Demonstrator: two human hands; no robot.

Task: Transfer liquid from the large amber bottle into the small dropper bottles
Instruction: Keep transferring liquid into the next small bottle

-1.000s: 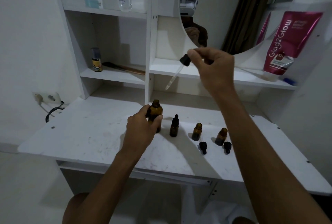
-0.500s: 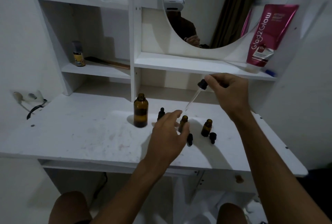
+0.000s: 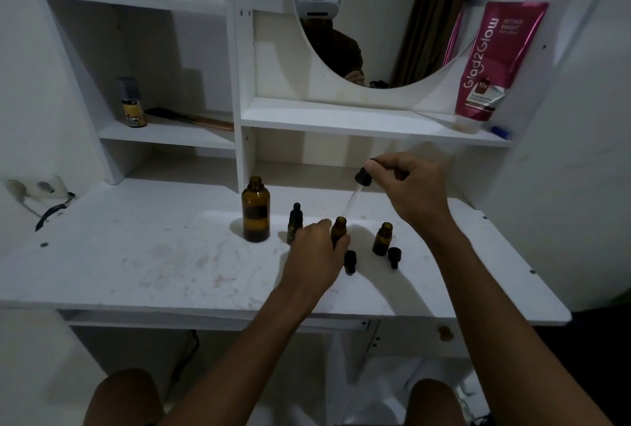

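The large amber bottle (image 3: 255, 213) stands uncapped and upright on the white desk (image 3: 136, 265). To its right are three small dropper bottles: a capped one (image 3: 294, 220), an open middle one (image 3: 339, 228) and an open right one (image 3: 382, 238). My left hand (image 3: 317, 255) grips the middle bottle. My right hand (image 3: 408, 186) pinches the black bulb of a glass dropper (image 3: 356, 191), whose tip sits at the middle bottle's mouth. Two black dropper caps (image 3: 350, 261) (image 3: 394, 256) lie on the desk in front of the open bottles.
A white shelf unit with a round mirror (image 3: 375, 15) rises behind the desk. A pink tube (image 3: 491, 60) leans on the right shelf. A small can (image 3: 132, 103) and a brush (image 3: 191, 118) sit on the left shelf. A wall socket with cable (image 3: 37, 190) is at left.
My left hand let go of the large amber bottle and moved right to grip the middle small bottle. My right hand lowered the dropper until its tip reached that bottle's mouth.
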